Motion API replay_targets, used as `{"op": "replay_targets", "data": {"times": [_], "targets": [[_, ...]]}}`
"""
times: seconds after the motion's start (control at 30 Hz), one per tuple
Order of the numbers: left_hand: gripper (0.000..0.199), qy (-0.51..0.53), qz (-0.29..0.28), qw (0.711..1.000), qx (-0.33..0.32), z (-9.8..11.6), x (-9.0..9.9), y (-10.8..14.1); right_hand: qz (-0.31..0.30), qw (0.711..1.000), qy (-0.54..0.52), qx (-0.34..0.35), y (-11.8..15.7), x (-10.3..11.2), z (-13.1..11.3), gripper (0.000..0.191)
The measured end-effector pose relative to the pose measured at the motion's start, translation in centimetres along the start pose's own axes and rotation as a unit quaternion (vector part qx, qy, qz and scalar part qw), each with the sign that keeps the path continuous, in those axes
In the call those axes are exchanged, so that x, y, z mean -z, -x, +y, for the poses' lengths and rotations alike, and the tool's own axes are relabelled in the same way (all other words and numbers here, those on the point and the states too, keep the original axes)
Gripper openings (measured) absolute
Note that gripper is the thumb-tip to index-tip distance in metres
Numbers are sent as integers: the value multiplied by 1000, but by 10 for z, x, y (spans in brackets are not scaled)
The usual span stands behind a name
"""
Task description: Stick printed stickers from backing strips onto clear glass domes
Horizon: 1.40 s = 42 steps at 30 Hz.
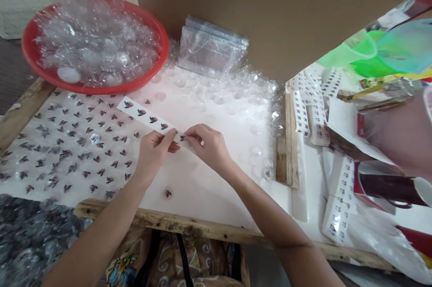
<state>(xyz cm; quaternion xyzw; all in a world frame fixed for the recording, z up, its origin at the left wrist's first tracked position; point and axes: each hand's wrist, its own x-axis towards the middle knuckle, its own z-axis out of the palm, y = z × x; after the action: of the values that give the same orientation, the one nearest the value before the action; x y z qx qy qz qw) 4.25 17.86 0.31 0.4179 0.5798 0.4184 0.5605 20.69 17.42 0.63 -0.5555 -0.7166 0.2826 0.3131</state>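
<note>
Extending up and to the left over the white board (209, 192), the printed strip (146, 117) is pinched near its lower end between the thumb and fingers of the left hand (153, 152); the thumb and forefinger of the right hand (211, 145) are closed on that end, beside a motif; whether the motif is lifted from the backing cannot be told. Four motifs are fully exposed above the left thumb. The left part of the board is covered by many motif-bearing clear pieces (114, 164); one single piece (168, 194) is placed apart, near the front edge; this portion is judged done. Plain clear pieces (275, 114) are lined along the right and rear edges; these appear to be left for marking; the work is judged well advanced but unfinished; further printed strips (337, 215) are laid at the right.
</note>
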Motion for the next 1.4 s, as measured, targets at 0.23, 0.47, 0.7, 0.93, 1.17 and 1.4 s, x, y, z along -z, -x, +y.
{"op": "replay_targets", "data": {"times": [0.23, 0.47, 0.7, 0.93, 1.17, 1.4], "targets": [[32, -15, 15, 1000, 9, -5, 2, -2, 76, 996, -46, 27, -3, 11, 7, 10], [33, -14, -4, 1000, 4, -2, 4, -1, 92, 954, -168, -232, -34, 46, 72, 15], [34, -13, -2, 1000, 9, -3, 3, -2, 81, 956, -107, -261, -35, 41, 85, 14], [33, -18, -1, 1000, 12, 0, 2, -1, 81, 970, -1, -231, -38, 34, 82, 7], [34, -8, -6, 1000, 10, -3, 3, -2, 30, 980, 45, -191, -13, 33, 65, 5], [31, -26, -15, 1000, 10, 1, 2, 1, 26, 987, 91, -133, -21, 38, 54, 10]]}}
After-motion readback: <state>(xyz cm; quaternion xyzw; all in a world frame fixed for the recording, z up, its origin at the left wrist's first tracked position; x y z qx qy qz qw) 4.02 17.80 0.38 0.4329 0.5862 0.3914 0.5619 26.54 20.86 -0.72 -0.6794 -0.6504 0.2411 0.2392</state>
